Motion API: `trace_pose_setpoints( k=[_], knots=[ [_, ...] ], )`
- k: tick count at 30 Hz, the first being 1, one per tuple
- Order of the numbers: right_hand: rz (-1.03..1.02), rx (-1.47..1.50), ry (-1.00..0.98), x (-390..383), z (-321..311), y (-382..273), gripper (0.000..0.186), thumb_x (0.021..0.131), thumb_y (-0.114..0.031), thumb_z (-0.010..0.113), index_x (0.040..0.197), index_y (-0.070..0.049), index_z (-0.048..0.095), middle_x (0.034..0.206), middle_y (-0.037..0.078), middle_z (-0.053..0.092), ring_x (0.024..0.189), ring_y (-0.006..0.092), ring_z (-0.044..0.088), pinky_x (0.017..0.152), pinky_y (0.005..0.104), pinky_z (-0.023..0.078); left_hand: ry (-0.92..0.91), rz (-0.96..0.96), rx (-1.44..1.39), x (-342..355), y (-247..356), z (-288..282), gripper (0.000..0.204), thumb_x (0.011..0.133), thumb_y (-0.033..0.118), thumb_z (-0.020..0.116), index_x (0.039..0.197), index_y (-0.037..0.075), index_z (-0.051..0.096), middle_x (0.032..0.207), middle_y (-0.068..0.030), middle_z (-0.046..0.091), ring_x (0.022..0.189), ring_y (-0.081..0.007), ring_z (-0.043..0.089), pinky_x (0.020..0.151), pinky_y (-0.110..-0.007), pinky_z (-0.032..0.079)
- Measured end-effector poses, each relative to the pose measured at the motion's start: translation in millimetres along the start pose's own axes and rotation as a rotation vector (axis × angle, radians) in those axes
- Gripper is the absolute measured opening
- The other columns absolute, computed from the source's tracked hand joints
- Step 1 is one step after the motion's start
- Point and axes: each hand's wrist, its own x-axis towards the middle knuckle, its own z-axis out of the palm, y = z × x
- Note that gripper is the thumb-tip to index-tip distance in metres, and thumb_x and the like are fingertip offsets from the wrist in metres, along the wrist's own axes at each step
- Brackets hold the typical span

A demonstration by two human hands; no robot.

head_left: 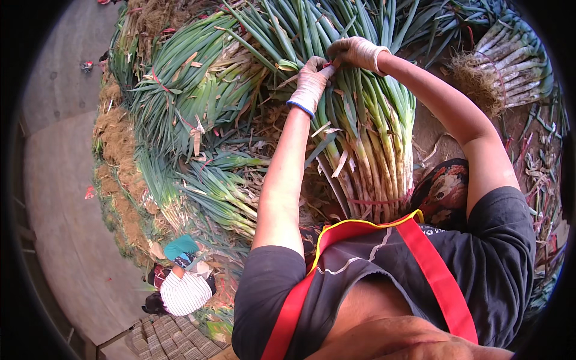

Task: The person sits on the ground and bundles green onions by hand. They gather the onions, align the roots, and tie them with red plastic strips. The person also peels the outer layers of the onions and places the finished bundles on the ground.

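In front of me a large bundle of green onions (378, 156) stands with its white stalk ends toward me and its green leaves pointing away. A red tie circles it low down. Both my hands wear pale, soiled gloves and meet at the leafy part. My left hand (310, 82) is closed at the near left side of the leaves. Just right of it, my right hand (358, 54) is closed too, its fingers against the left hand's. A bit of red tie (327, 65) shows between them; the rest of it is hidden by the fingers and leaves.
Tied green onion bundles (174, 90) are heaped on the left, with a smaller bundle (231, 192) nearer me. Another bundle (510, 66) with roots showing lies at the far right. A person in a striped top (185, 294) is at lower left, beside the concrete floor (72, 180).
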Motion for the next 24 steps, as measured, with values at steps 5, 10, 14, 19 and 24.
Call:
trace_pose_setpoints(
  k=[5, 10, 14, 19, 24],
  knots=[
    [-0.147, -0.82, -0.065, -1.1, 0.9, -19.2, 0.024, 0.084, -0.03, 0.058, 0.102, -0.017, 0.067, 0.098, 0.011, 0.066, 0.087, 0.0325, 0.064, 0.077, 0.041, 0.05, 0.13, 0.266, 0.277, 4.0, -11.1, 0.7, 0.012, 0.077, 0.016, 0.066, 0.08, 0.008, 0.058, 0.072, -0.0093, 0.061, 0.068, -0.0178, 0.058, 0.065, -0.033, 0.048],
    [-0.142, -0.938, 0.022, -3.9, 12.3, -27.8, 0.017, 0.081, -0.019, 0.059, 0.093, -0.012, 0.068, 0.087, 0.014, 0.066, 0.082, 0.0326, 0.064, 0.075, 0.0402, 0.051, 0.01, 0.055, 0.01, 11.4, -19.8, -2.4, 0.008, 0.078, 0.01, 0.063, 0.083, 0.008, 0.057, 0.071, 0.0011, 0.056, 0.06, -0.0099, 0.049, 0.057, -0.025, 0.042],
    [-0.153, -0.93, 0.07, -3.8, 21.4, -23.9, 0.017, 0.08, -0.019, 0.058, 0.092, -0.011, 0.068, 0.087, 0.015, 0.066, 0.084, 0.0325, 0.064, 0.077, 0.0399, 0.05, -0.016, -0.013, -0.013, 9.9, -17.4, -8.1, 0.006, 0.082, 0.009, 0.057, 0.088, 0.007, 0.056, 0.073, -0.0006, 0.057, 0.06, -0.0113, 0.053, 0.055, -0.025, 0.045],
    [-0.13, -0.976, 0.118, -6.7, 28.0, -24.4, 0.017, 0.081, -0.021, 0.056, 0.091, -0.01, 0.065, 0.089, 0.017, 0.065, 0.088, 0.0313, 0.063, 0.079, 0.0404, 0.05, 0.04, 0.107, 0.055, 24.0, -40.1, -13.8, 0.013, 0.09, 0.021, 0.056, 0.084, 0.009, 0.055, 0.069, -0.0007, 0.057, 0.06, -0.011, 0.054, 0.052, -0.025, 0.045],
    [0.026, -0.797, 0.208, -9.3, 18.6, -16.3, 0.022, 0.08, -0.025, 0.057, 0.087, -0.006, 0.065, 0.089, 0.017, 0.066, 0.088, 0.0321, 0.064, 0.077, 0.0407, 0.05, -0.078, -0.033, -0.119, 16.2, -20.4, -9.1, 0.018, 0.088, 0.025, 0.057, 0.083, 0.008, 0.059, 0.072, -0.004, 0.062, 0.063, -0.0151, 0.06, 0.059, -0.027, 0.048]
  ],
)
